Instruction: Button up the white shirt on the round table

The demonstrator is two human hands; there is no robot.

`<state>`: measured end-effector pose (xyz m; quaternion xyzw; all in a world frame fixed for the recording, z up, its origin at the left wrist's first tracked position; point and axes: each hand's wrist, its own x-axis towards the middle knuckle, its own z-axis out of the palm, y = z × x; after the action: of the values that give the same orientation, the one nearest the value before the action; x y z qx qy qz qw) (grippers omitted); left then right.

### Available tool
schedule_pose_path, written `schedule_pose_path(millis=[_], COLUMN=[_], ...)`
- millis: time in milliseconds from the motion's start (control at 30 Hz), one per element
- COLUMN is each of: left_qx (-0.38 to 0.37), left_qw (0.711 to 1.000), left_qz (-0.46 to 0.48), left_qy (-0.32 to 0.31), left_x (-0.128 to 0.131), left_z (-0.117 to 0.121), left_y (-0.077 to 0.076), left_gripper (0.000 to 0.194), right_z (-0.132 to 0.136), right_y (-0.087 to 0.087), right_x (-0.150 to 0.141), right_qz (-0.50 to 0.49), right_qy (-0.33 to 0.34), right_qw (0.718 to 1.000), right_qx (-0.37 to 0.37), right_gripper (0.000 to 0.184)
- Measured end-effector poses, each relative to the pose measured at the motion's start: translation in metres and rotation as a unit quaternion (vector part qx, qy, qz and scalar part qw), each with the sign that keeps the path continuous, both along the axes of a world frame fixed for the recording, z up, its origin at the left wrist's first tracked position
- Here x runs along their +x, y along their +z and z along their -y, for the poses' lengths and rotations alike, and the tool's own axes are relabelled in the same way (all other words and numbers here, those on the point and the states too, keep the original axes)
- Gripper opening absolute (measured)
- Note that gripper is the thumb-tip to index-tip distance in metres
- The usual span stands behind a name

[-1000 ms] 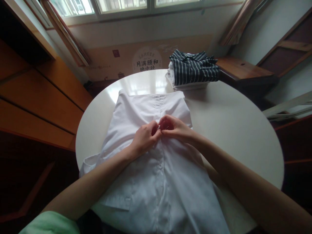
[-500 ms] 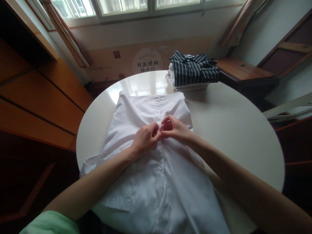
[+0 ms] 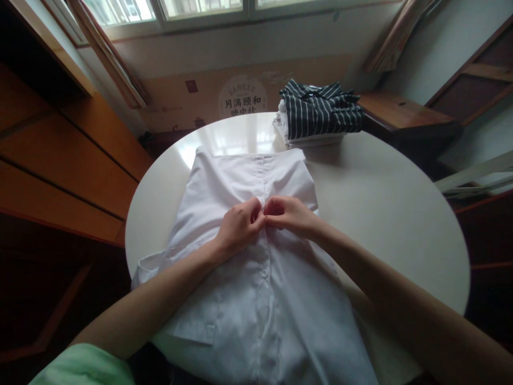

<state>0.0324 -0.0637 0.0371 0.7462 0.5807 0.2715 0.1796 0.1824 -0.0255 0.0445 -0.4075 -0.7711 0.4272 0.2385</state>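
Where window (image 3: pixel 202 8) lights table (image 3: pixel 401 208), left hand (image 3: pixel 239 223) and right hand (image 3: pixel 292 215) pinch white garment (image 3: pixel 280 294), exact spot unclear.

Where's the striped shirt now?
In the head view, the striped shirt tops the white pile at the far edge of the table, beyond the far right corner of the white garment.

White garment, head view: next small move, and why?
Perhaps ease the right hand slightly aside to check the fastening: it meets the left hand over the white garment's button strip, hiding that spot; a button shows just below.
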Motion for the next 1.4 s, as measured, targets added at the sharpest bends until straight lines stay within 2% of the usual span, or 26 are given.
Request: schedule_pose_path(millis=[467,800,1000,1400], left_qx=[-0.004,-0.003,-0.002,0.002], left_qw=[1.000,1.000,1.000,1.000], left_qz=[0.014,0.008,0.006,0.006], left_qy=[0.009,0.004,-0.002,-0.022], left_x=[0.0006,-0.0001,-0.0003,-0.0014], left_z=[0.0013,0.0010,0.0004,-0.0003], left_y=[0.0019,0.0022,0.0014,0.0000], left_gripper=[0.009,0.010,0.011,0.011], right_z=[0.0067,0.0045,0.0043,0.0045], right_y=[0.0030,0.0016,0.0006,0.0011], right_x=[-0.0032,-0.0036,-0.0035,-0.0041], right_qz=[0.017,-0.021,-0.026,0.020], right_qy=[-0.040,-0.024,-0.025,-0.024], right_qw=[0.998,0.999,0.999,0.998], right_qx=[0.050,-0.015,-0.023,0.047], right_gripper=[0.010,0.006,0.004,0.007])
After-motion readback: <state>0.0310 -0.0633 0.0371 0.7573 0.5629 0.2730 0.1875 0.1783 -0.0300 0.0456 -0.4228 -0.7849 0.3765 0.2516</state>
